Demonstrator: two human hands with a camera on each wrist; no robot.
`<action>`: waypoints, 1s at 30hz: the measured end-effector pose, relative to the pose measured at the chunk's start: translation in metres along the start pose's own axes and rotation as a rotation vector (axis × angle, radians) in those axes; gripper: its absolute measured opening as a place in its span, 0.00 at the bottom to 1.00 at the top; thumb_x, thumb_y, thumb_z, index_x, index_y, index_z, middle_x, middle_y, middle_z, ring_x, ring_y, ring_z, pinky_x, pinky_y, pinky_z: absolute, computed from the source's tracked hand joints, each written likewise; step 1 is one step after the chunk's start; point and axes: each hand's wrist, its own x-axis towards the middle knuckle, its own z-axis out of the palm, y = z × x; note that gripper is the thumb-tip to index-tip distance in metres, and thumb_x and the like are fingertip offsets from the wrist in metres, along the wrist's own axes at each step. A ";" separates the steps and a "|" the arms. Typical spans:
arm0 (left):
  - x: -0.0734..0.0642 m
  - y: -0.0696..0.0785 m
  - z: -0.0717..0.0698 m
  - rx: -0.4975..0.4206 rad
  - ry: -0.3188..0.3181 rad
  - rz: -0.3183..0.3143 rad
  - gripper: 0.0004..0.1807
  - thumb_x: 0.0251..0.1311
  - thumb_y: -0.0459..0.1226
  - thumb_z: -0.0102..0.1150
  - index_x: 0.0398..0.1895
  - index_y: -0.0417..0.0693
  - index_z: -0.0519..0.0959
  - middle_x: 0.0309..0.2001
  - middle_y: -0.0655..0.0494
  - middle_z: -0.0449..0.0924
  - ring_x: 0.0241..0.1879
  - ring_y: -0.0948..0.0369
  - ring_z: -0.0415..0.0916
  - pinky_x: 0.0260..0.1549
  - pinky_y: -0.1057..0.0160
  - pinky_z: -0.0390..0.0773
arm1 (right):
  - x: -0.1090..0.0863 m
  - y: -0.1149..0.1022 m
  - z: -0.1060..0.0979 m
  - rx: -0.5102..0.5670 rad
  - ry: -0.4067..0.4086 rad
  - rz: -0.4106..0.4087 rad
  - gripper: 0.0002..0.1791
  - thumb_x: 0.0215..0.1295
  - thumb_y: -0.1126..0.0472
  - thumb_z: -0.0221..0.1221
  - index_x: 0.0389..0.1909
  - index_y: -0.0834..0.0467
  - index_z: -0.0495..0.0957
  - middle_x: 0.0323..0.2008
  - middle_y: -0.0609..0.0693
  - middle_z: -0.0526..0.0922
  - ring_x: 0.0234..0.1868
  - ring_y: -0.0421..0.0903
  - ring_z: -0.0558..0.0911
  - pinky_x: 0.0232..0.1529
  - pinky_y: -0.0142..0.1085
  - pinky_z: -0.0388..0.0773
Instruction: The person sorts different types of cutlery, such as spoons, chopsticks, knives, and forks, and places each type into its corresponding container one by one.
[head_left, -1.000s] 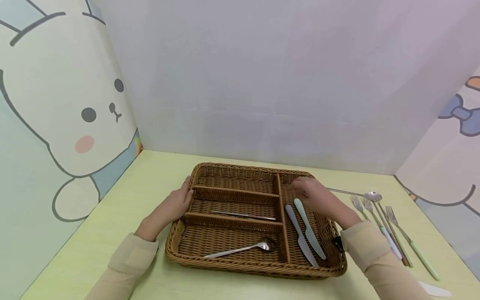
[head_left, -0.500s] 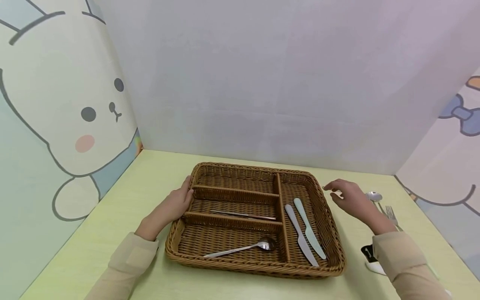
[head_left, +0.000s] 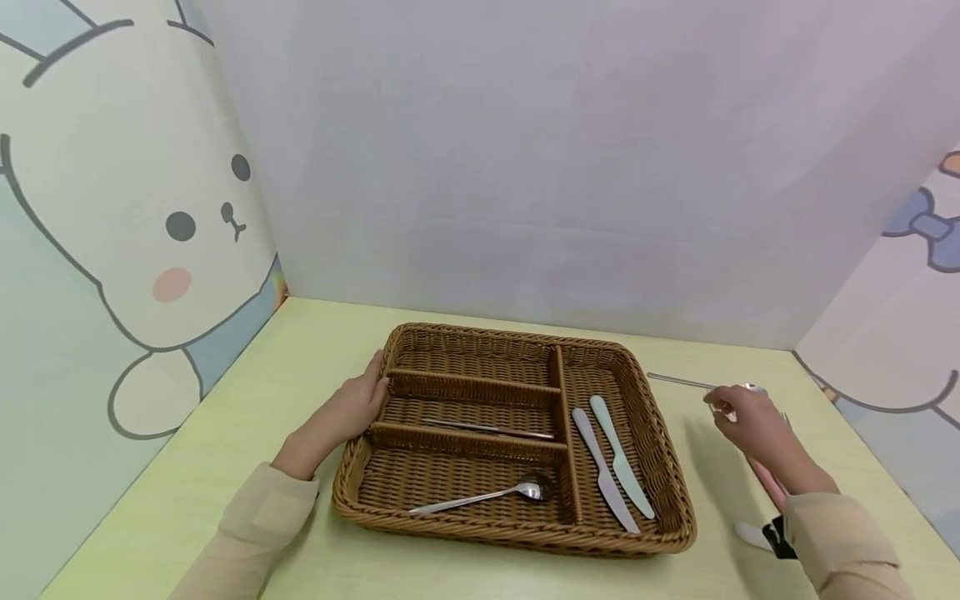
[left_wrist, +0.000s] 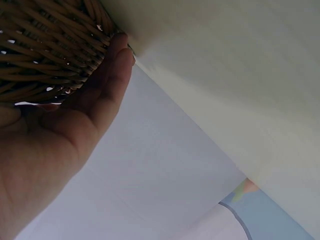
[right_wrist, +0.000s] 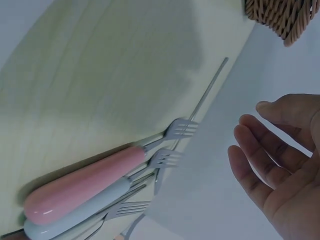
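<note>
A brown wicker cutlery basket (head_left: 510, 537) with divided compartments stands on the table. My left hand (head_left: 348, 408) holds its left side, thumb at the rim and fingers along the outer wall (left_wrist: 55, 60). Right of the basket, my right hand (head_left: 753, 425) hovers over loose cutlery, its fingers loosely bent and holding nothing. Under it lie a pink-handled fork (right_wrist: 85, 185), a pale-blue-handled fork (right_wrist: 80, 207) and another fork (right_wrist: 127, 209). A long-handled metal spoon (head_left: 678, 381) lies behind them. In the right compartment rest a lilac knife (head_left: 603, 475) and a mint knife (head_left: 622, 467).
A metal spoon (head_left: 465, 502) lies in the front compartment, and slim metal sticks (head_left: 487, 430) in the middle one. A white piece (head_left: 752, 536) shows near my right wrist, partly covered. The pale table (head_left: 360, 312) meets a grey wall (head_left: 480, 192) behind.
My right hand has left the basket's right compartment and moved right over the loose cutlery. Both knives stay where they lay. The left hand keeps its place on the basket.
</note>
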 end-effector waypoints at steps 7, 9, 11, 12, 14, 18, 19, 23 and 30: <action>0.001 -0.001 0.000 0.006 0.006 0.000 0.31 0.72 0.38 0.30 0.69 0.30 0.36 0.10 0.57 0.62 0.08 0.64 0.53 0.17 0.64 0.66 | -0.013 0.020 0.001 0.032 -0.116 0.155 0.10 0.47 0.76 0.56 0.33 0.72 0.76 0.28 0.63 0.79 0.30 0.57 0.79 0.32 0.49 0.75; 0.000 -0.001 0.000 0.004 0.004 -0.001 0.31 0.72 0.38 0.30 0.69 0.30 0.35 0.10 0.57 0.62 0.08 0.64 0.53 0.17 0.64 0.66 | -0.015 0.024 0.002 0.020 -0.140 0.177 0.11 0.47 0.75 0.56 0.34 0.73 0.76 0.28 0.64 0.79 0.31 0.58 0.78 0.33 0.51 0.74; 0.000 0.000 0.000 0.005 0.004 0.002 0.31 0.72 0.38 0.30 0.69 0.29 0.35 0.10 0.57 0.62 0.08 0.64 0.53 0.17 0.64 0.66 | -0.017 0.028 0.003 0.002 -0.169 0.192 0.12 0.46 0.74 0.57 0.35 0.74 0.75 0.27 0.63 0.79 0.31 0.58 0.78 0.33 0.52 0.73; 0.000 0.000 0.000 0.005 0.004 0.002 0.31 0.72 0.39 0.30 0.69 0.29 0.35 0.10 0.57 0.62 0.08 0.64 0.53 0.17 0.64 0.66 | -0.018 0.030 0.004 -0.008 -0.183 0.197 0.12 0.47 0.73 0.57 0.35 0.74 0.75 0.27 0.63 0.78 0.30 0.57 0.78 0.33 0.52 0.73; 0.000 0.000 0.000 0.005 0.004 0.001 0.31 0.72 0.39 0.30 0.69 0.29 0.35 0.10 0.57 0.62 0.08 0.64 0.53 0.18 0.64 0.66 | -0.020 0.033 0.005 -0.027 -0.207 0.201 0.12 0.48 0.72 0.57 0.36 0.74 0.75 0.26 0.61 0.78 0.29 0.55 0.77 0.32 0.50 0.72; 0.000 -0.001 0.001 0.007 0.008 0.003 0.32 0.72 0.38 0.30 0.69 0.30 0.35 0.11 0.57 0.62 0.08 0.64 0.53 0.18 0.64 0.66 | -0.023 0.037 0.007 -0.033 -0.235 0.221 0.13 0.49 0.71 0.56 0.37 0.75 0.74 0.25 0.57 0.76 0.27 0.50 0.74 0.29 0.45 0.71; 0.000 -0.002 0.001 0.007 0.009 0.002 0.32 0.72 0.38 0.30 0.69 0.30 0.35 0.11 0.57 0.62 0.08 0.64 0.53 0.18 0.64 0.66 | -0.024 0.038 0.008 -0.032 -0.240 0.224 0.14 0.49 0.71 0.56 0.37 0.75 0.74 0.24 0.57 0.76 0.26 0.48 0.73 0.28 0.43 0.70; 0.000 -0.001 0.001 0.008 0.009 -0.001 0.32 0.72 0.39 0.30 0.69 0.30 0.35 0.12 0.55 0.64 0.08 0.64 0.54 0.20 0.63 0.67 | -0.026 0.041 0.011 -0.026 -0.243 0.229 0.13 0.47 0.72 0.56 0.36 0.75 0.73 0.22 0.53 0.75 0.24 0.46 0.71 0.25 0.39 0.68; 0.000 -0.001 0.001 0.025 0.007 -0.001 0.32 0.72 0.38 0.30 0.69 0.30 0.35 0.16 0.53 0.66 0.09 0.64 0.55 0.26 0.61 0.69 | -0.028 0.044 0.016 -0.041 -0.220 0.224 0.14 0.44 0.73 0.55 0.35 0.75 0.73 0.20 0.51 0.74 0.23 0.46 0.71 0.25 0.40 0.68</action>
